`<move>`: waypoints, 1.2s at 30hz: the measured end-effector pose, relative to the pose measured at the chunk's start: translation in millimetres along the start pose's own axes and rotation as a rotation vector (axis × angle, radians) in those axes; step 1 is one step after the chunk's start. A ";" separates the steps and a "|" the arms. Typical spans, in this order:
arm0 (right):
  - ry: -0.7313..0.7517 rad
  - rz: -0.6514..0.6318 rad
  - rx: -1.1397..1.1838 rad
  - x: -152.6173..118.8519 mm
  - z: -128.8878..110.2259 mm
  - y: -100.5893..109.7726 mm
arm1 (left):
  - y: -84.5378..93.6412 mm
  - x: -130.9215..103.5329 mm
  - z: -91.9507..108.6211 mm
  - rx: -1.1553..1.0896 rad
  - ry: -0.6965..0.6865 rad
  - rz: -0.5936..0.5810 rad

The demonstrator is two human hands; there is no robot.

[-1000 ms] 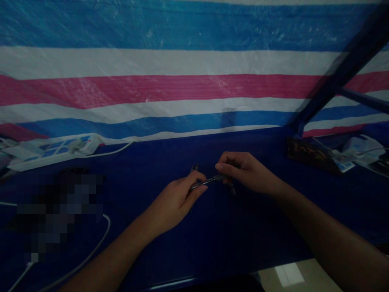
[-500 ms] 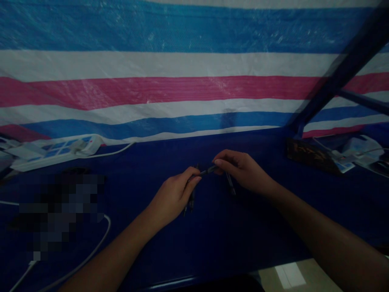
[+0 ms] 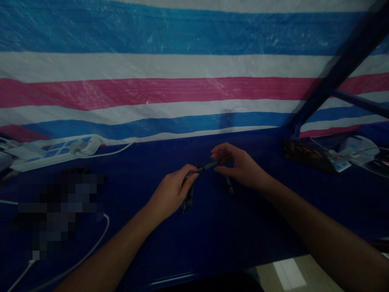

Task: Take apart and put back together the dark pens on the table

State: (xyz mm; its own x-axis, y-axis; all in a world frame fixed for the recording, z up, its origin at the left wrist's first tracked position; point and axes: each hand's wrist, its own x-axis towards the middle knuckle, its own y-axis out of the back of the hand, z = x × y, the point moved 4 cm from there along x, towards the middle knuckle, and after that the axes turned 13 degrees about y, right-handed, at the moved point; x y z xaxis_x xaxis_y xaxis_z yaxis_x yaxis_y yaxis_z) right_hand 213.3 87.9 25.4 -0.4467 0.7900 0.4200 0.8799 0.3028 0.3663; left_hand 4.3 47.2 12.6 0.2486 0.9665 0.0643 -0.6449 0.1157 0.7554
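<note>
A thin dark pen [image 3: 209,165] is pinched between the thumb and fingers of my left hand [image 3: 178,187], its far end pointing right and slightly up. My right hand [image 3: 235,164] is at that end, fingers and thumb apart around it; whether they touch it is hard to tell. Below my left fingers, several dark pens [image 3: 189,200] lie on the blue table [image 3: 237,235]. Another slim pen [image 3: 229,184] lies beneath my right hand, partly hidden by it.
At the left are a white power strip [image 3: 60,150] with plugs, a blurred-out dark object and a white cable [image 3: 106,227]. A dark brown block [image 3: 306,155] and more cables lie at the right. Striped sheeting [image 3: 182,89] and a blue metal bar [image 3: 337,75] rise behind.
My right thumb and fingers have spread apart from their pinch at the pen's end. My left hand keeps its hold and has hardly moved.
</note>
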 end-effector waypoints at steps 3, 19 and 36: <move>-0.040 0.042 0.008 -0.5 3.5 1.4 | 0.3 0.0 -0.7 -0.008 0.012 -0.007; -0.089 0.116 0.246 2.5 10.4 7.5 | 2.0 4.7 -5.0 -0.005 -0.046 0.032; 0.004 0.474 0.279 4.5 12.0 31.1 | 5.4 7.5 -14.8 -0.094 -0.027 0.106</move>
State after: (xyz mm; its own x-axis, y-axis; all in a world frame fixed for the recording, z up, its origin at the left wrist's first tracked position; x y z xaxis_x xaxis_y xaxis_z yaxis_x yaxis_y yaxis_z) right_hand 240.7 107.3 28.7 0.0089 0.8724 0.4888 0.9942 0.0446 -0.0976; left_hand -8.0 58.4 7.5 0.1942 0.9681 0.1586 -0.7328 0.0357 0.6796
